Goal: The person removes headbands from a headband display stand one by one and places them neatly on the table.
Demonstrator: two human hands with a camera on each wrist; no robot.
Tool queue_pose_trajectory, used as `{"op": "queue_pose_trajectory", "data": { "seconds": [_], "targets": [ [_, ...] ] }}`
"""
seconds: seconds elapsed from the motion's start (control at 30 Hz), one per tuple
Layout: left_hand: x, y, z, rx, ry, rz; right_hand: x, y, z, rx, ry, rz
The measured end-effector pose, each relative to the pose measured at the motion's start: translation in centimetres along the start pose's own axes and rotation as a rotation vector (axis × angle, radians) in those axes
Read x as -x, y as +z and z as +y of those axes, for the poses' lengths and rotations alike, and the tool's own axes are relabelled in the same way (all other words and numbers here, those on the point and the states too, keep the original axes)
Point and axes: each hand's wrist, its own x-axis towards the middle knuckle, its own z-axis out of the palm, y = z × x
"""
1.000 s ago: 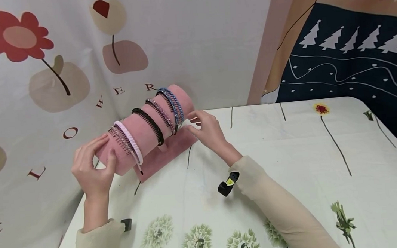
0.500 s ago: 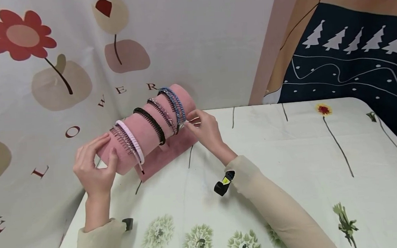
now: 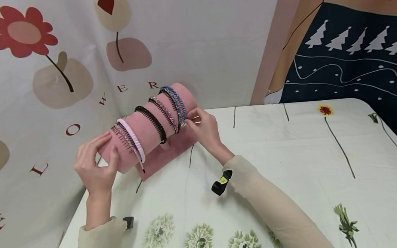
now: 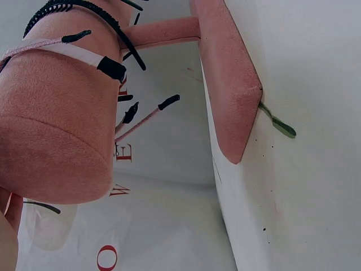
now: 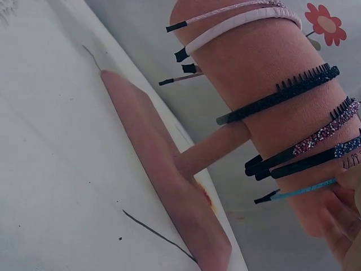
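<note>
A pink plush headband stand, its roll (image 3: 145,128) raised on a post over a flat base (image 3: 167,152), stands tilted across the view. My left hand (image 3: 95,165) grips the roll's near left end, fingers over the top and thumb in front. At the far right end, my right hand (image 3: 205,129) pinches the lower part of a blue braided headband (image 3: 178,99); its light blue arm with a black tip (image 5: 299,191) shows in the right wrist view. Along the roll sit a glittery pink headband (image 3: 164,112), a black toothed one (image 3: 152,122), a white one (image 3: 133,138) and a thin pink toothed one (image 3: 122,139).
The stand's base rests on a table with a white flower-print cloth (image 3: 271,154). Behind it hangs a white curtain (image 3: 197,45) with flowers and letters. A dark tree-print cloth (image 3: 350,56) hangs at the right.
My right fingertips have closed in on the blue headband's lower part from just beside it. The left hand keeps its hold on the roll. The whole view has shifted slightly.
</note>
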Motion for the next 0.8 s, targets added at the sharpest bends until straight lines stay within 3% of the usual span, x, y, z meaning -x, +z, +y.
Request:
{"op": "queue_pose_trajectory", "data": {
  "seconds": [0.4, 0.57, 0.8],
  "targets": [
    [-0.3, 0.1, 1.3, 0.017, 0.003, 0.008, -0.3, -0.4, 0.1, 0.028, -0.019, -0.008],
    [-0.4, 0.1, 1.4, 0.024, 0.002, 0.012, -0.6, -0.7, 0.1, 0.067, -0.077, -0.048],
    [-0.2, 0.1, 0.8, 0.016, -0.003, 0.006, -1.0, -1.2, -0.3, 0.201, -0.219, -0.070]
  ]
}}
